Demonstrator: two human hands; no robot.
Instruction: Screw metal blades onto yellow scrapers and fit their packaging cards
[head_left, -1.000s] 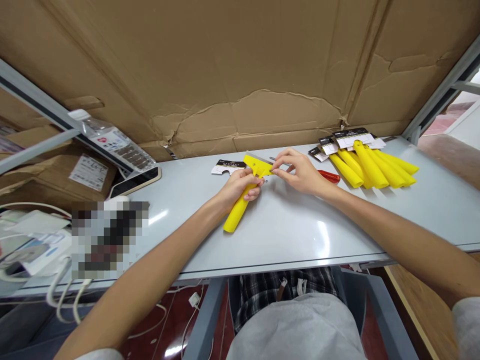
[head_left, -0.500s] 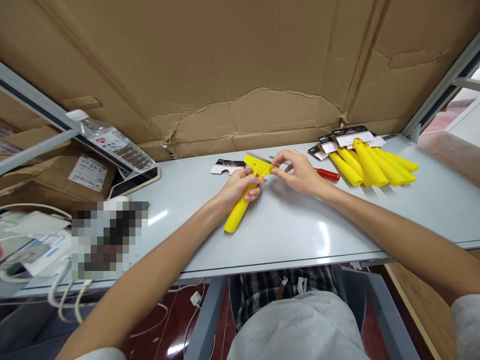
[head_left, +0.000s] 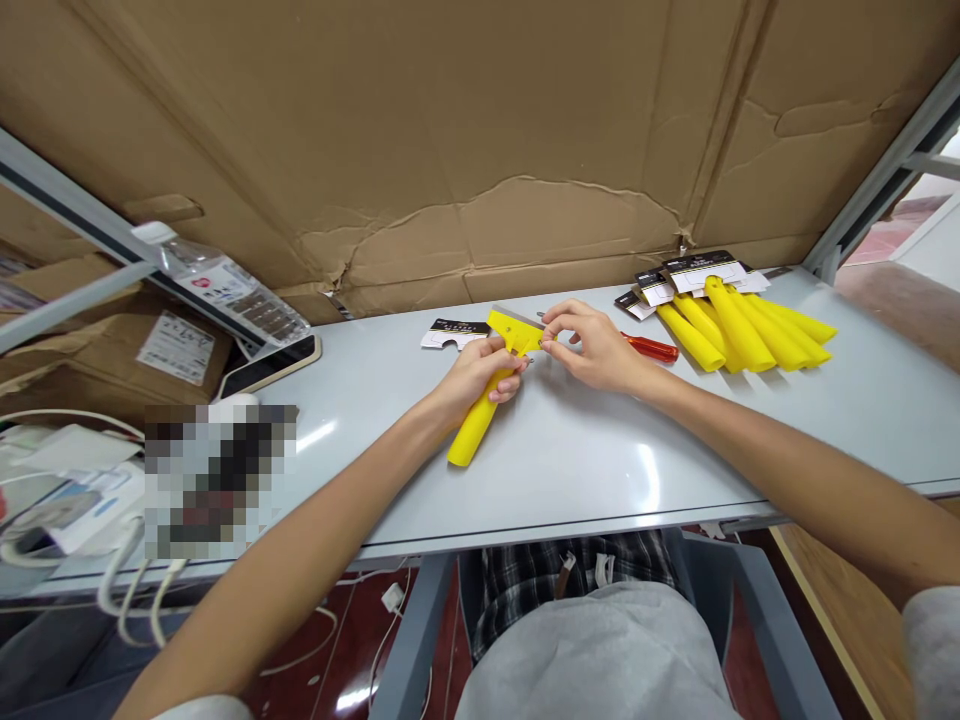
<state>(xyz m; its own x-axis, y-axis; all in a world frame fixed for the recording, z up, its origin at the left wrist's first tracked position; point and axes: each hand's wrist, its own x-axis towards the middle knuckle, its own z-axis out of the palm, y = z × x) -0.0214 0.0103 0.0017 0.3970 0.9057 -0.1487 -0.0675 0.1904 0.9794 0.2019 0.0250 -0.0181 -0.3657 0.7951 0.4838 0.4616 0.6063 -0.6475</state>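
A yellow scraper (head_left: 471,432) with a metal blade along its wide head lies tilted across the table, its handle toward me. My left hand (head_left: 484,372) wraps the handle just under the head. At the head's right corner, my right hand (head_left: 589,345) has thumb and forefinger pinched together beside a small screw spot. Whatever sits between those fingertips is too small to make out. A small metal tip pokes out near the left fingers. Behind the right hand lies a screwdriver (head_left: 651,347) with a red handle, its shaft partly covered by the hand.
A black-and-white card (head_left: 454,334) lies behind the scraper. Several yellow handles (head_left: 750,330) with header cards are piled at the right. To the left are a phone (head_left: 271,364), a plastic bottle (head_left: 232,290) and white cables (head_left: 120,570). Cardboard (head_left: 480,130) walls the back.
The right fingertips have shifted slightly at the scraper head's corner, showing a bit more of the screw spot. The left hand and the scraper stay almost in place.
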